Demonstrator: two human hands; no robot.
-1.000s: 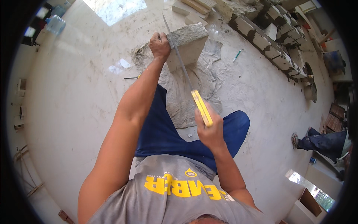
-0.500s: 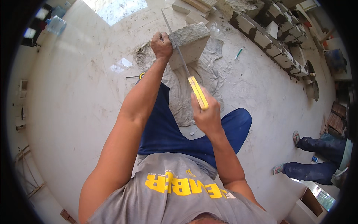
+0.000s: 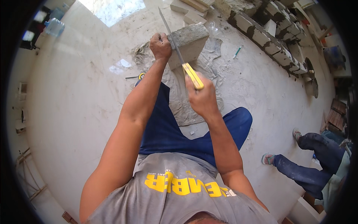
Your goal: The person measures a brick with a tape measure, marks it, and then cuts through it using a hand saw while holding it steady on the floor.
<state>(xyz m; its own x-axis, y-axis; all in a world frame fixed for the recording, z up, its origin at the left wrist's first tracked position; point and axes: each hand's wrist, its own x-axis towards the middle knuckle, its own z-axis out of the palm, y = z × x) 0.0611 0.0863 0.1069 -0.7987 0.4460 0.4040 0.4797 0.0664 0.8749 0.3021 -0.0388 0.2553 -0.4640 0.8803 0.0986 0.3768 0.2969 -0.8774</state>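
Note:
My right hand (image 3: 202, 94) is closed around the yellow handle of a handsaw (image 3: 193, 77), slightly blurred. The saw's blade slants away from me, lying across the left end of a pale masonry block (image 3: 194, 35) with a rough top. At that end, just left of the blade, my left hand (image 3: 160, 46) grips the block with curled fingers; its fingertips are hidden. Under the block spreads a crumpled, dusty cloth (image 3: 191, 111). A yellow tape measure (image 3: 141, 75) lies on the floor beside my left forearm.
Block pieces (image 3: 194, 17) lie beyond the work. A low block wall with mortar (image 3: 261, 39) runs along the far right, and a green pen (image 3: 237, 52) lies before it. Another person's legs (image 3: 302, 170) stand at right. A water bottle (image 3: 55, 28) is far left.
My right hand has pushed the saw forward and slightly left, so its handle is closer to the block. My left hand stays on the block. The other person's near foot has shifted left.

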